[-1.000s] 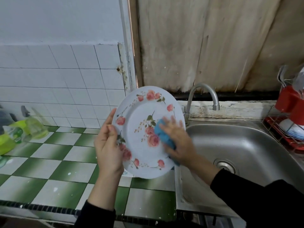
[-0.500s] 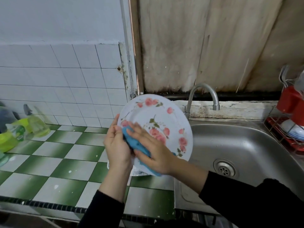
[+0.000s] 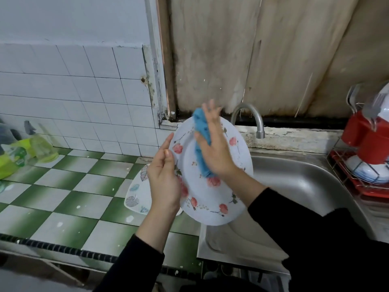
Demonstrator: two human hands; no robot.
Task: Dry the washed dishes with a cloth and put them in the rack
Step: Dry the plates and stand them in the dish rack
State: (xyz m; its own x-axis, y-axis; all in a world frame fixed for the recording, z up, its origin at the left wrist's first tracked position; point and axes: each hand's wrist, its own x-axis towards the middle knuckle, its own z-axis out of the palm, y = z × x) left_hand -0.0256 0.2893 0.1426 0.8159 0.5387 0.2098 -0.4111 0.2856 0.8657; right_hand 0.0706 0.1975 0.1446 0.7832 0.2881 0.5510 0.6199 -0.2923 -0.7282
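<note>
Swept upward, the right hand (image 3: pixel 216 150) is pressing the blue cloth (image 3: pixel 201 126) flat-fingered on the floral plate (image 3: pixel 210 199) beside the sink (image 3: pixel 305 186); the left hand (image 3: pixel 164 178) is pinching its rim. Drying is continuing; the dish rack (image 3: pixel 357 186) likely follows.

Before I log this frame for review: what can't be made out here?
Head view only.
Leaf plate: mostly hidden behind left hand and plate.
Rack: cut off by right edge; contents uncountable.
Bottles: blurred at left edge, labels unreadable.
Cloth: partly under right hand.

faucet (image 3: pixel 260 125) just behind plate (image 3: pixel 210 204)
</note>
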